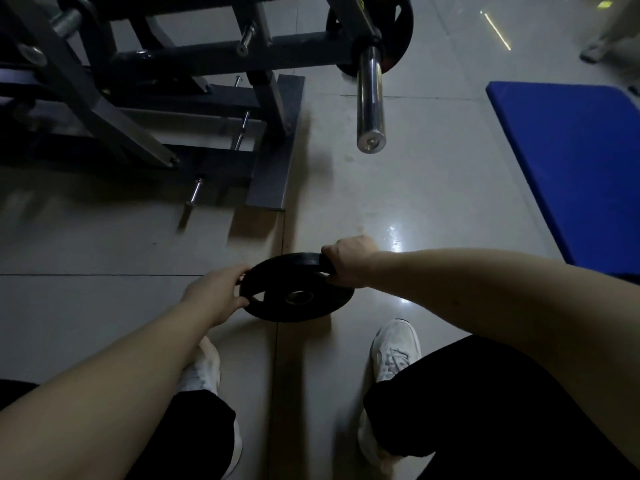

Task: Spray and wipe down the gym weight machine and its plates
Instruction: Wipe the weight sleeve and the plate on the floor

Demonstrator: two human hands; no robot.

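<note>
Your left hand (216, 292) and your right hand (349, 263) each grip an opposite edge of a black weight plate (294, 289), fingers curled around its rim, holding it tilted low over the tiled floor (415, 202) just ahead of your white shoes (394, 351). Beyond it stands the dark machine frame (173, 81) with a bare chrome bar (370, 102) jutting toward you (another plate (398, 29) sits behind the bar), and a blue mat (571, 161) lies off to the right.
</note>
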